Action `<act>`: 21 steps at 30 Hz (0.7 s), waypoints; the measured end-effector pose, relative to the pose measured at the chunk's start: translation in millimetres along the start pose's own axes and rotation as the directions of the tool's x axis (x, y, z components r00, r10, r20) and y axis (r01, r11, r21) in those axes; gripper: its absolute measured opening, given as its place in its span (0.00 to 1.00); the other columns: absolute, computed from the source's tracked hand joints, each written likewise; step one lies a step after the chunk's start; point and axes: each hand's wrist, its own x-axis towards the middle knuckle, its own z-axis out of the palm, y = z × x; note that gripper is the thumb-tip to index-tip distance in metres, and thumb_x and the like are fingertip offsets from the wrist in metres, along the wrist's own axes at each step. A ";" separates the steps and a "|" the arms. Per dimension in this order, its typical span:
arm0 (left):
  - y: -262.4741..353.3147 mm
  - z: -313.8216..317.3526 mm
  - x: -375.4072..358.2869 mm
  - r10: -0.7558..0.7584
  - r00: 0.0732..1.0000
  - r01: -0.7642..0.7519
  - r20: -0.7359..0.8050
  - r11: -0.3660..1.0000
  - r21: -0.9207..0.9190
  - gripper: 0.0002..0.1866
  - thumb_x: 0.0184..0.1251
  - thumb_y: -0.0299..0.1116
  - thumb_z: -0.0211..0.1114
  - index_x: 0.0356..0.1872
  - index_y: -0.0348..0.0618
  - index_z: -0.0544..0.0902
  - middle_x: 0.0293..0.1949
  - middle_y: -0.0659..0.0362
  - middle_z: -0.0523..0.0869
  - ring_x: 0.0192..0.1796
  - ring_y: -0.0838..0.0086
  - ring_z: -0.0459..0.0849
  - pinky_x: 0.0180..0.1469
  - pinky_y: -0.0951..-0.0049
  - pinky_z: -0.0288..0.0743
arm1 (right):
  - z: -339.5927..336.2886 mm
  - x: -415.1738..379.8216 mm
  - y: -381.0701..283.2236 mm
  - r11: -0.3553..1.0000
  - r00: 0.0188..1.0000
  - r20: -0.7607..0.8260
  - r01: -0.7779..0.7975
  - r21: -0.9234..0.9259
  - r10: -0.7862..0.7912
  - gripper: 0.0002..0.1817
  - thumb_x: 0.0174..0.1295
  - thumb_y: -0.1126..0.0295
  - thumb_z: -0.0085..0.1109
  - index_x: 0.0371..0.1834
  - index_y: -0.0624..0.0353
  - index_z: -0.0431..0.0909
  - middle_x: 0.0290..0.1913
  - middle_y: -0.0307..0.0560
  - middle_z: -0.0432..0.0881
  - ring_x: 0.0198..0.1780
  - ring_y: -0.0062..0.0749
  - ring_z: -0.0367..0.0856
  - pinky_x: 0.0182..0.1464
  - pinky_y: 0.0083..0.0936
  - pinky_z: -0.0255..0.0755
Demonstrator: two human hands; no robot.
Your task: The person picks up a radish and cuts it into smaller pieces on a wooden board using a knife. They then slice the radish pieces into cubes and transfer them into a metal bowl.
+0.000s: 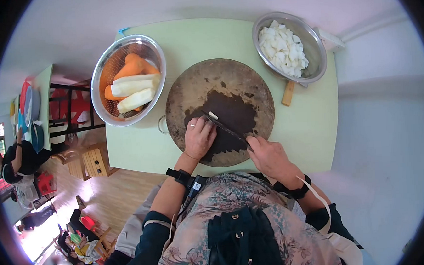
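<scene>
My right hand (270,158) grips the handle of a kitchen knife (228,130), whose dark blade slants up and left across the round wooden chopping board (190,93). Close against the blade's left side is my left hand (199,139), its fingers curled down onto the board. Whatever lies under those fingers is hidden. A small white piece of vegetable (213,115) shows at the far end of the blade, just beyond my left fingertips. The middle of the board looks dark and wet.
Left of the board, a metal colander (158,53) holds carrots (132,65) and peeled white vegetables (136,100). At the right back, a steel bowl (317,55) of white chunks rests by a wooden handle (288,93). Other people (26,156) are farther left.
</scene>
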 end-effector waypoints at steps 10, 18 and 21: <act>-1.0 3.0 2.3 -0.004 1.000 0.003 -0.031 0.999 -0.040 0.14 0.45 0.22 0.71 0.37 0.38 0.81 0.40 0.54 0.80 0.39 0.62 0.78 0.44 0.66 0.74 | -11.1 5.2 -7.5 0.999 0.990 0.133 -0.054 -0.001 0.053 0.08 0.59 0.75 0.51 0.41 0.62 0.66 0.30 0.56 0.75 0.27 0.54 0.80 0.28 0.42 0.74; -2.9 3.6 0.6 -0.010 1.000 0.009 -0.012 0.998 -0.063 0.15 0.44 0.21 0.71 0.37 0.37 0.82 0.40 0.54 0.81 0.38 0.62 0.79 0.44 0.66 0.74 | -0.4 19.1 -7.7 0.997 0.990 0.132 -0.058 0.041 0.052 0.10 0.57 0.77 0.51 0.41 0.62 0.65 0.29 0.57 0.75 0.27 0.54 0.80 0.28 0.43 0.74; -2.0 3.1 1.7 -0.012 1.000 0.011 -0.013 0.998 -0.060 0.15 0.44 0.21 0.71 0.37 0.37 0.82 0.40 0.54 0.81 0.39 0.62 0.79 0.44 0.66 0.74 | 8.5 32.3 -2.1 0.998 0.991 0.126 -0.038 0.041 0.033 0.10 0.56 0.77 0.51 0.41 0.62 0.65 0.29 0.56 0.75 0.28 0.54 0.81 0.29 0.42 0.75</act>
